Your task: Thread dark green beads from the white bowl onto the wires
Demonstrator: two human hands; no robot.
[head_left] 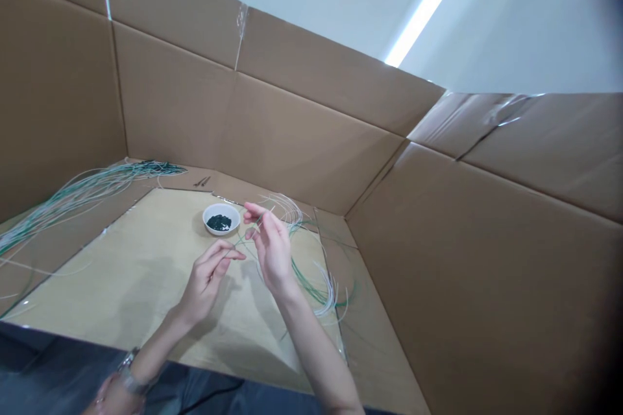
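My left hand (207, 275) is closed in a pinch on a thin green wire (241, 241), low over the board. The strand runs up and right to my right hand (273, 249), whose curled fingers close around it; a pale end shows above them. Exactly how the right fingertips grip is hard to make out. Just beyond the hands stands a white bowl (206, 219) with small dark green pieces (219, 223) in it. Beside my right hand and wrist, loosely curved white and green wires (304, 282) lie along the board's right side.
A long bundle of green and white wires (92, 188) stretches along the left side. Small dark tools, perhaps scissors (202, 181), lie behind the pale board (121, 272). Tall cardboard walls (311, 123) enclose the back and sides. A dark cable (211, 395) hangs below the front edge.
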